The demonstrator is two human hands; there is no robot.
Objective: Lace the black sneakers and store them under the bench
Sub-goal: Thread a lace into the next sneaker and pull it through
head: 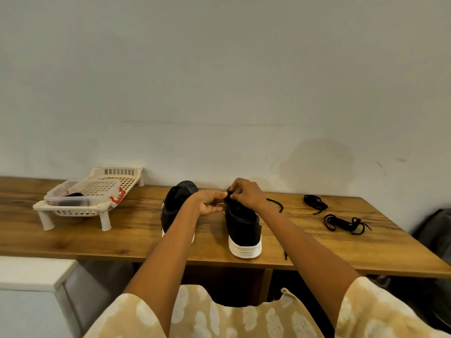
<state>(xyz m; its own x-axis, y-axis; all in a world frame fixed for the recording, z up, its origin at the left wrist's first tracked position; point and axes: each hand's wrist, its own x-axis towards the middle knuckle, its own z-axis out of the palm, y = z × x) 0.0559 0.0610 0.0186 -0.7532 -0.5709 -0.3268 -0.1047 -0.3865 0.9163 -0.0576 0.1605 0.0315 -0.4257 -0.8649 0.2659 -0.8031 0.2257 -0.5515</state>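
Both hands, left hand & right hand, pinch lace at right sneaker.

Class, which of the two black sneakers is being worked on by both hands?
The black white-soled sneaker on the right: both hands meet at its top. The left one sits untouched behind the person's left forearm.

No text, label, brand, number or sign can be read. Small red and white marks are seen on the sides of the two black sneakers at the centre of the frame, too small to be made out. A red mark on the clear plastic container at left carries no readable lettering.
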